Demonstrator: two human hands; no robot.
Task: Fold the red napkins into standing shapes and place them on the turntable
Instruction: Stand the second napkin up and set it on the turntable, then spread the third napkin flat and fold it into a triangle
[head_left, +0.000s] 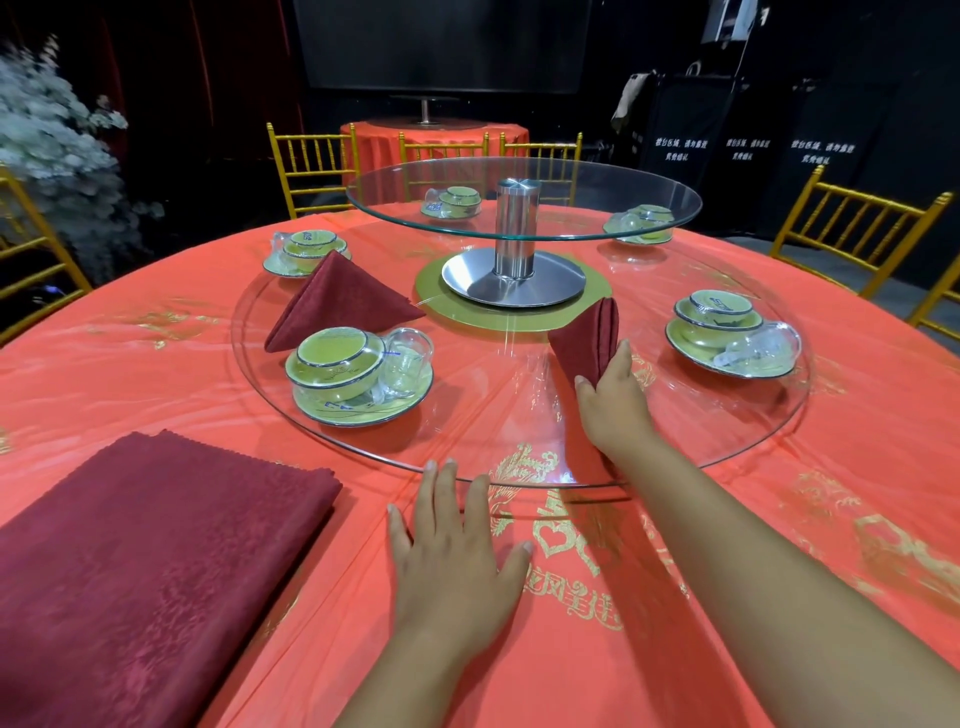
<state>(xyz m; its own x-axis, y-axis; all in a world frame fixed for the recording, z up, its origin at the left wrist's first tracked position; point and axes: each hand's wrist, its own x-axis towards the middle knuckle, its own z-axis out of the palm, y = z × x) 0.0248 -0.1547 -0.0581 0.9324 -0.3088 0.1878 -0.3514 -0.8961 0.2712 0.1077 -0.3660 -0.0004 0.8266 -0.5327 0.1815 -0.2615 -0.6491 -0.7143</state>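
While gold chairs (311, 166) ring the red table (779, 519), the right hand (613, 400) pinches a folded napkin (587, 338) on the glass turntable (493, 410). The left hand (452, 561) lies spread flat.

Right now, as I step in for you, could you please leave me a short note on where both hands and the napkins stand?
Left hand: open, flat on the tablecloth, fingertips at the turntable rim.
Right hand: grips the near napkin, folded and upright on the turntable beside the steel base.
Done: the far napkin stands folded on the turntable's left side, behind a green bowl set.
Left: let go of the near napkin if it stands alone; the flat napkins stacked on the table at the left are not yet folded or placed.
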